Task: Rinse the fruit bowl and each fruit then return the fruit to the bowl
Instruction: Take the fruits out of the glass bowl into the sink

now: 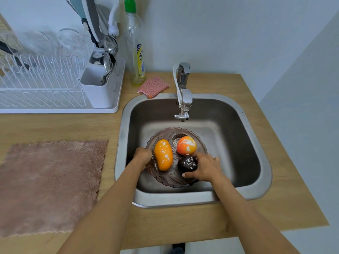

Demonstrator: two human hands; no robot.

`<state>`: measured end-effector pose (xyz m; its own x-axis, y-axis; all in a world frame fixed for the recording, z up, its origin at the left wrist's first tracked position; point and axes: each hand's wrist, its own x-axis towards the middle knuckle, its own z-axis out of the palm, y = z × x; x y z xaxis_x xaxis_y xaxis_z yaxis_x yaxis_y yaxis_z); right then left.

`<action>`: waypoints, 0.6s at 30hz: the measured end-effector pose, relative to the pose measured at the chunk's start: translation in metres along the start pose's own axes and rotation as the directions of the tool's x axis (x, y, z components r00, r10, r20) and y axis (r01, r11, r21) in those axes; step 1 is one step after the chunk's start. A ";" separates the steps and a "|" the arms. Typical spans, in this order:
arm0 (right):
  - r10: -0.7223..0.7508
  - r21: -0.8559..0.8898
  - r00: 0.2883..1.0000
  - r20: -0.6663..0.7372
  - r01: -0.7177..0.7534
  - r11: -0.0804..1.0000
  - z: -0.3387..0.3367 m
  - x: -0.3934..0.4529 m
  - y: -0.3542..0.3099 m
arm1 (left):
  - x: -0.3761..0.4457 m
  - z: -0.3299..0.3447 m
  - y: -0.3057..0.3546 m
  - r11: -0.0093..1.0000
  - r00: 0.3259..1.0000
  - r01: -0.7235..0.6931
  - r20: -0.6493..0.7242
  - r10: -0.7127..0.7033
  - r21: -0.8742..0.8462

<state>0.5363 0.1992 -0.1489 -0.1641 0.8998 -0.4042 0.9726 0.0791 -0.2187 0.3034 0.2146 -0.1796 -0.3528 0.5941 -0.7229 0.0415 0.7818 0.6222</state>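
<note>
Hands: left (142, 157) grips bowl (165, 177) rim, right (205, 168) cups dark fruit (187, 163); mango (163, 154) lies lengthwise, near-to-far.

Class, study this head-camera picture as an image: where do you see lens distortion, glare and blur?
Head view: wide-angle bending curves the counter edge and splays the dish rack; soft glare sits on the sink rim and the faucet; the glasses in the rack look smeared; the fruit bowl, left hand and right hand stay fairly sharp under even light.

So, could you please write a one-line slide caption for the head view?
Left hand grips the fruit bowl in the sink while the right hand grasps the dark fruit.
</note>
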 end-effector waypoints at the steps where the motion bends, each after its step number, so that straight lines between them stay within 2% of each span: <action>1: -0.002 -0.023 1.000 -0.003 0.002 1.000 -0.001 0.000 -0.001 | 0.000 0.000 0.000 1.000 1.000 0.004 0.002 -0.004 0.001; 7: -0.023 -0.024 0.999 -0.034 0.022 0.999 -0.001 -0.002 -0.003 | 0.004 0.002 -0.002 0.999 1.000 -0.009 0.009 0.008 0.048; 11: 0.019 0.110 0.991 -0.131 -0.004 0.994 -0.005 -0.009 0.003 | 0.007 0.001 -0.002 0.997 1.000 -0.014 -0.006 0.014 0.076; 15: 0.130 0.322 0.957 -0.261 -0.040 0.946 -0.018 -0.007 0.012 | -0.003 0.000 0.002 0.985 0.996 -0.039 -0.073 0.052 0.166; 18: 0.185 0.363 0.936 -0.298 -0.069 0.929 -0.032 0.005 0.022 | -0.003 0.000 0.003 0.968 0.990 -0.039 -0.121 0.071 0.250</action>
<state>0.5621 0.2191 -0.1269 0.0758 0.9850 -0.1548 0.8552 -0.1441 -0.4979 0.3047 0.2154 -0.1752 -0.4594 0.6207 -0.6354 0.2871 0.7807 0.5550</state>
